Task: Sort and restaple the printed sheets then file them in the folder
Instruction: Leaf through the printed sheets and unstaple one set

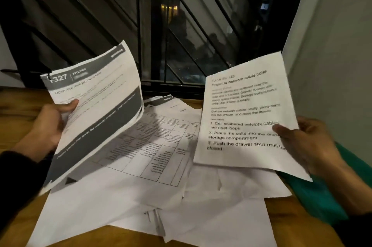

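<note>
My left hand [51, 124] grips a small bundle of printed sheets with grey bands [96, 110], headed "327 KITCHEN", raised and tilted above the table's left side. Its thumb lies on the front page. My right hand [302, 142] pinches a single white sheet [243, 112] by its right edge, headed "Organize network cable coils", held up at the right. Between and under both lies a loose pile of printed sheets [161, 166], one with a table grid, spread over the wooden table [281, 212]. A green folder [314, 194] lies at the right, partly under the papers and my right arm.
A dark window with metal bars [171, 25] stands behind the table. A pale wall [332, 55] rises at the right. Bare wood shows at the table's left edge [20, 110] and near the front right corner.
</note>
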A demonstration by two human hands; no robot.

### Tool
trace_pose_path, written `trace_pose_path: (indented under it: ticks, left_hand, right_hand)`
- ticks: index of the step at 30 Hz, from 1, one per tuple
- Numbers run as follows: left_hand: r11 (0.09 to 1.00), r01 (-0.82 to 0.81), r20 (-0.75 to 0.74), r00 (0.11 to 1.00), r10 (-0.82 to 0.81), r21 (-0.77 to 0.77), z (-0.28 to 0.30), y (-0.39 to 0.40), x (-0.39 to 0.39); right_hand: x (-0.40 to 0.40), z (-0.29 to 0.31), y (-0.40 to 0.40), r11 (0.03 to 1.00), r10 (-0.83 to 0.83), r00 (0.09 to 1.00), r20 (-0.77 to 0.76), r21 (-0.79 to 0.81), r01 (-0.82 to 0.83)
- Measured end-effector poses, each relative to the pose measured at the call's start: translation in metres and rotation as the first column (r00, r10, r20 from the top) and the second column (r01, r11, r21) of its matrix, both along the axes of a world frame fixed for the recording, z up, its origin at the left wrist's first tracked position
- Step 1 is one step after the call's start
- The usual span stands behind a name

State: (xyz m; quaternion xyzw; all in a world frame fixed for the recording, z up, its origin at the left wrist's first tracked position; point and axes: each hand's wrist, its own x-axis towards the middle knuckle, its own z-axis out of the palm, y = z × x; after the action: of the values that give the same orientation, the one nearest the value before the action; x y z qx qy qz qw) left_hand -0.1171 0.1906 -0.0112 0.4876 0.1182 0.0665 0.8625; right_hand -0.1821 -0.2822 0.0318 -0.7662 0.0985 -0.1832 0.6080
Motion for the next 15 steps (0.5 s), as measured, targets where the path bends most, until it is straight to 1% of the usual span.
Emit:
trace_pose_path:
  ticks: [4,5,6,8,9,10,12,14,15]
  left_hand:
    - [0.999,-0.05,0.002,0.999,0.05,0.016,-0.001,-0.002,-0.001]
    - [0.998,-0.054,-0.001,0.999,0.054,0.019,0.0,-0.004,-0.001]
    - [0.998,-0.056,-0.005,0.998,0.056,0.026,0.001,-0.006,-0.001]
    - [0.998,-0.061,-0.017,0.998,0.061,0.031,0.001,-0.007,-0.001]
    - [0.997,-0.068,-0.022,0.997,0.069,0.038,0.001,-0.007,-0.001]
    - [0.996,-0.076,-0.022,0.997,0.077,0.049,0.001,-0.007,-0.001]
    - [0.995,-0.084,-0.023,0.996,0.085,0.063,0.0,-0.008,-0.001]
    - [0.996,-0.067,-0.028,0.997,0.069,0.064,0.0,-0.012,0.0]
    - [0.996,-0.062,-0.035,0.997,0.065,0.07,0.001,-0.012,0.0]
  right_hand:
    - [-0.003,0.015,0.004,0.984,-0.172,0.975,0.143,0.066,0.164]
    - [-0.004,0.019,0.002,0.984,-0.169,0.974,0.151,0.077,0.159]
    - [-0.004,0.022,0.002,0.991,-0.136,0.983,0.121,0.032,0.133]
    - [-0.001,0.019,0.007,0.991,-0.047,0.998,-0.028,-0.13,0.043]
    - [0.0,0.014,0.011,0.984,0.009,0.995,-0.102,-0.175,-0.027]
    - [0.002,0.007,0.017,0.979,0.067,0.985,-0.157,-0.179,-0.095]
    - [0.004,-0.006,0.033,0.964,0.215,0.951,-0.223,-0.109,-0.243]
    - [0.002,-0.014,0.05,0.898,0.43,0.862,-0.267,0.033,-0.438]
    - [0.002,-0.016,0.056,0.864,0.489,0.822,-0.29,0.029,-0.503]
